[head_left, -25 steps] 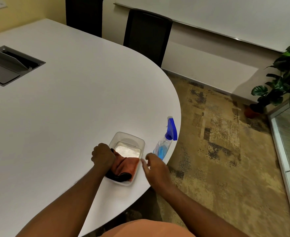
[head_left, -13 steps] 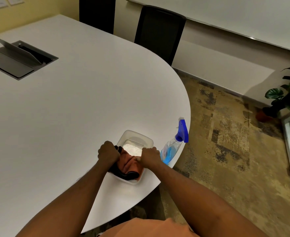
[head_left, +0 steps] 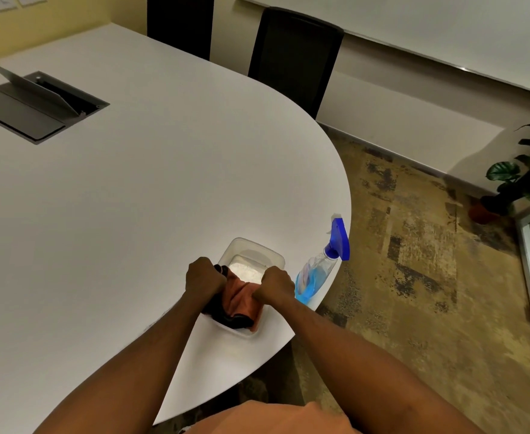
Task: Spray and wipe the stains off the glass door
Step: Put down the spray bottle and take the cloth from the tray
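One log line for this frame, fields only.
left hand: shut on orange cloth | right hand: shut on orange cloth | cloth in clear tub | spray bottle: untouched, table edge

Both fists closed on an orange cloth (head_left: 241,297) over a clear plastic tub (head_left: 252,250) near the white table's (head_left: 132,198) edge: left hand (head_left: 204,278), right hand (head_left: 276,286). A blue-headed spray bottle (head_left: 320,270) stands just right of the tub. 2 black chairs (head_left: 295,57) sit at the far side.

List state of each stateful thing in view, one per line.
Orange and black cloth: bunched in the container, gripped by both hands.
Clear plastic container: open, on the table.
Blue-trigger spray bottle: upright near the table edge, untouched, part full.
Grey table cable box: lid raised.
Left hand: closed on cloth.
Right hand: closed on cloth.
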Motion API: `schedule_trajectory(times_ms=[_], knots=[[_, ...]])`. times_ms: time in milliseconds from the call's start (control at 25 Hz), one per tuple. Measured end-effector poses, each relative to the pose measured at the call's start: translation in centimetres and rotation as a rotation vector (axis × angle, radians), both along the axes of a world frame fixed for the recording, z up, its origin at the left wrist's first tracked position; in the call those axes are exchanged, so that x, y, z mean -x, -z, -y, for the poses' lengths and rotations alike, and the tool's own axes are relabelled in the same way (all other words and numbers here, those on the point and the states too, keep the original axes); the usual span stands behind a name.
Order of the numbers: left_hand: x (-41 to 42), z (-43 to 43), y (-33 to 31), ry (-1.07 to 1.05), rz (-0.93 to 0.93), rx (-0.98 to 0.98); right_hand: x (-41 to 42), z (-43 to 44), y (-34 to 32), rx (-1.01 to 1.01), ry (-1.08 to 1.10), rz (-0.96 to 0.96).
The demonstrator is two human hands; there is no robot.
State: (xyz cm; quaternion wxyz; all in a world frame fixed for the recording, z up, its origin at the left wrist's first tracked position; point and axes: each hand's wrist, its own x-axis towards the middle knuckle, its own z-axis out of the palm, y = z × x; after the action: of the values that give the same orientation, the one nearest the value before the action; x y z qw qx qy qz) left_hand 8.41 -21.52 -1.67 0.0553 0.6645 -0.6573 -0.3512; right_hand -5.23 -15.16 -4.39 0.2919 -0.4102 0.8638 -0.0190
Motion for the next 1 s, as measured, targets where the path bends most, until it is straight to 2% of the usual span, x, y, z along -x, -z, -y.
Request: schedule_trajectory(times_ms=[120,280,440,560,680,880,1000], knots=[[0.0,0.2,-0.5,-0.036,-0.033,-0.01,-0.4,0.1,-1.1,0.023,0.092,0.05],[-0.5,1.9,-1.8,-0.03,-0.117,-0.138,0.1,-0.1,-3.9,0.089,0.309,0.279],[-1.4,3.6,-3.8,-0.07,-0.386,-0.249,1.4,-1.8,-7.9,0.223,0.405,0.469],[-2.5,3.7,-4.9,0.006,-0.563,-0.367,1.7,-4.0,-10.6,0.261,0.414,0.556],[-3.3,3.5,-5.3,0.135,-0.642,-0.461,2.3,-6.7,-13.2,0.275,0.437,0.672],[-3.6,1.3,-5.3,0.266,-0.754,-0.524,4.4,-12.0,-15.8,0.378,0.517,1.04],[-2.8,-1.3,-5.5,0.353,-0.788,-0.592,5.7,-15.8,-16.5,0.447,0.565,1.181]])
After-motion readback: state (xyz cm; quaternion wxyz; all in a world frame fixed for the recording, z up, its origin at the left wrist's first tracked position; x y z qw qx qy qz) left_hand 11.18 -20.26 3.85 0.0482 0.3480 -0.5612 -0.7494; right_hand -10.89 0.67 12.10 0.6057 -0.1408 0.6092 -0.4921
